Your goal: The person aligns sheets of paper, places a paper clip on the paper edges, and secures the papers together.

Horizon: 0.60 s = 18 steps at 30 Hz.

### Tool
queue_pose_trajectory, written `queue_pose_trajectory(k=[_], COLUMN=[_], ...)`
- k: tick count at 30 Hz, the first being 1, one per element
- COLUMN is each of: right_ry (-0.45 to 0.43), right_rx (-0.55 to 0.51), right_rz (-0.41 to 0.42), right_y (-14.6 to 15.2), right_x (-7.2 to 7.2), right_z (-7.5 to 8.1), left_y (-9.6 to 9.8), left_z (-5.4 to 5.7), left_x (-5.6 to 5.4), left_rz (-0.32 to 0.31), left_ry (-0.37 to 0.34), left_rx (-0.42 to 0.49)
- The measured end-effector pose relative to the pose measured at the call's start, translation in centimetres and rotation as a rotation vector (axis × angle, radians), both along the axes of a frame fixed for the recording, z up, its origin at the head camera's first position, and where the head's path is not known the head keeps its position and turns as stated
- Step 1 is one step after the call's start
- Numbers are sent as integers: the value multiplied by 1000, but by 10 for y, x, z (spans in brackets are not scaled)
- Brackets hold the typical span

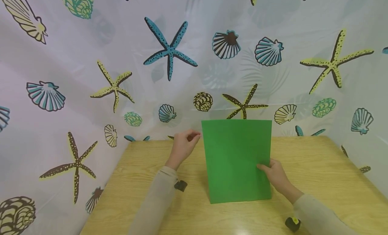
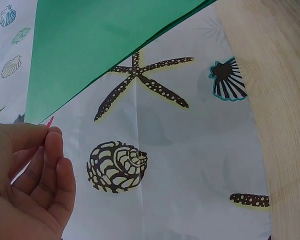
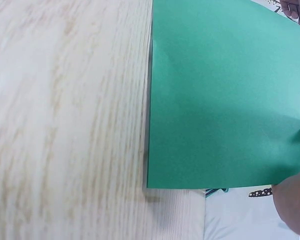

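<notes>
A green sheet of paper (image 1: 237, 161) stands upright, its lower edge at the wooden table. My right hand (image 1: 276, 174) grips its right edge, with the thumb on the near face and the other fingers hidden behind. My left hand (image 1: 185, 145) is raised just off the sheet's upper left corner. Between its thumb and forefinger it pinches a thin pink piece (image 2: 50, 122), too small to tell its kind. The pink piece looks close to the paper's edge in the left wrist view; whether they touch I cannot tell. In the right wrist view the green sheet (image 3: 225, 105) fills much of the frame.
The wood-grain table (image 1: 145, 161) reaches back to a white curtain (image 1: 188, 9) printed with starfish and shells, which also hangs at both sides. Small black objects show beside the left wrist (image 1: 181, 185) and under the right sleeve (image 1: 318, 216).
</notes>
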State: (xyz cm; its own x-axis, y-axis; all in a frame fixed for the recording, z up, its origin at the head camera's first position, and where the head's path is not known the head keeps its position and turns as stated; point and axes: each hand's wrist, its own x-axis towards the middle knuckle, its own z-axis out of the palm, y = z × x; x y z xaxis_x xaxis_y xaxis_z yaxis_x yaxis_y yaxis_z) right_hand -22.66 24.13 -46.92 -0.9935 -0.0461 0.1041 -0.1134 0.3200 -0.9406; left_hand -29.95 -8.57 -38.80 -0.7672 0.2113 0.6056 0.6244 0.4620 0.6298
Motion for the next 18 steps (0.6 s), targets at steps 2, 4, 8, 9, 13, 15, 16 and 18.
queue_pose_trajectory(k=[2,4,8,9,13,15,16,18], right_ry=[0,0,1,2,4,7,8,10], right_rx=[0,3,22,27,27,20,16,12], right_rz=[3,5,0,-1,1,3,3,0], right_y=[0,0,-1,-1,0,0,0,0], right_x=[0,0,1,1,1,0,0,0], right_z=[0,1,0,0,0,0,0,0], left_y=[0,0,0,0,0,-1,-1,-1], left_z=[2,4,6,7,9,9,10,10], left_x=[0,1,2,2,3,2,2,2], left_rz=[7,15,22,21,24,28,30,34], left_ry=[7,9,2,2,12,25,33,46], left_rx=[9,16,31,34,45,46,45,40])
